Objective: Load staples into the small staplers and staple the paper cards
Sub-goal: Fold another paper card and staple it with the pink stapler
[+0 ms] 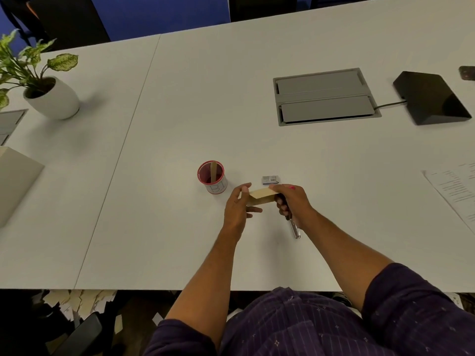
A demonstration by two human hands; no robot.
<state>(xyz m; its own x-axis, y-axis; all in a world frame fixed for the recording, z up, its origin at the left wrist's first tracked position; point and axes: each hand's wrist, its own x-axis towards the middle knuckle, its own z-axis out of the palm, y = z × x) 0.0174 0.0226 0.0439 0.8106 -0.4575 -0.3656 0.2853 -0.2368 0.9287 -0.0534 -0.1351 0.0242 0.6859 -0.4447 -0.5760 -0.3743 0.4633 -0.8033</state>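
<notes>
White worktop fills most of the view, with a seam running diagonally on its left part. Grey cable hatch sunk into it at far right; black wedge-shaped device with a cord just beside the hatch. Potted plant in a white pot at far left. Printed paper sheets at the right edge. Person in a dark purple patterned shirt, both forearms bare and reaching over the worktop.

Left hand: grip is a pinch on the left end of a tan paper card, thumb on top, other fingers spread below. Card is held up off the worktop between the two hands, near centre.

Right hand: thumb on the card's right end, fingers curled round a small stapler whose silver end sticks out below the hand toward the person. Cannot tell whether the stapler's mouth is on the card; that part is hidden by the hand.

Red-rimmed white cup with a wooden stick standing in it, left of the hands. Small staple box flat on the worktop just beyond the card. Paper scraps on the floor under the near edge.
</notes>
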